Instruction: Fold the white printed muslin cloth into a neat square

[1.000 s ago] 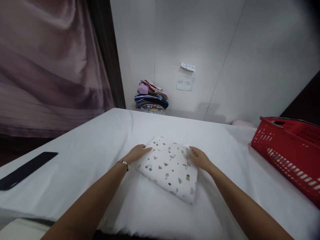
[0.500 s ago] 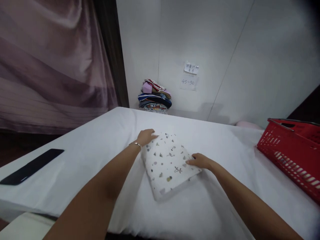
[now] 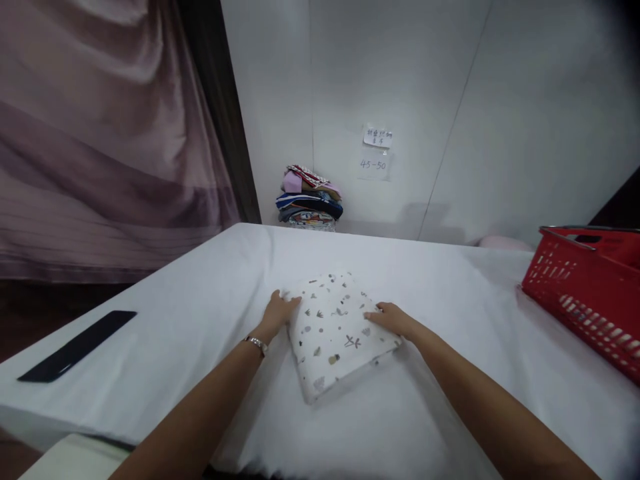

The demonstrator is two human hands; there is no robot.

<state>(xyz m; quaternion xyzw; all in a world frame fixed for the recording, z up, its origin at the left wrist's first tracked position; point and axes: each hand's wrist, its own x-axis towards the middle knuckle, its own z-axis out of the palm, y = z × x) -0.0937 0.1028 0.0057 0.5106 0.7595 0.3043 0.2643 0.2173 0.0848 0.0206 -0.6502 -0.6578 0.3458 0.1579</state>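
A folded white cloth point(image 3: 335, 333) printed with small plants, animals and shapes lies in a neat flat square, one corner pointing towards me. My left hand point(image 3: 279, 312), with a silver bracelet at the wrist, is at its left side, thumb over the top and fingers around the edge. At the right side my right hand point(image 3: 393, 318) holds the cloth in the same way, its thumb on the top layer. Fingertips under the edges are partly hidden.
The white-covered table point(image 3: 210, 280) carries a dark flat phone-like slab point(image 3: 77, 347) at left and a red basket point(image 3: 585, 293) at right. Beyond the table rises a pile of folded clothes point(image 3: 310, 197). A pink curtain point(image 3: 100, 133) hangs at left, and paper signs point(image 3: 375, 163) are on the wall.
My left hand has slid from the cloth's far corner down its left side, nearer to me. The right hand has shifted slightly left and up along its edge. The view has moved slightly.
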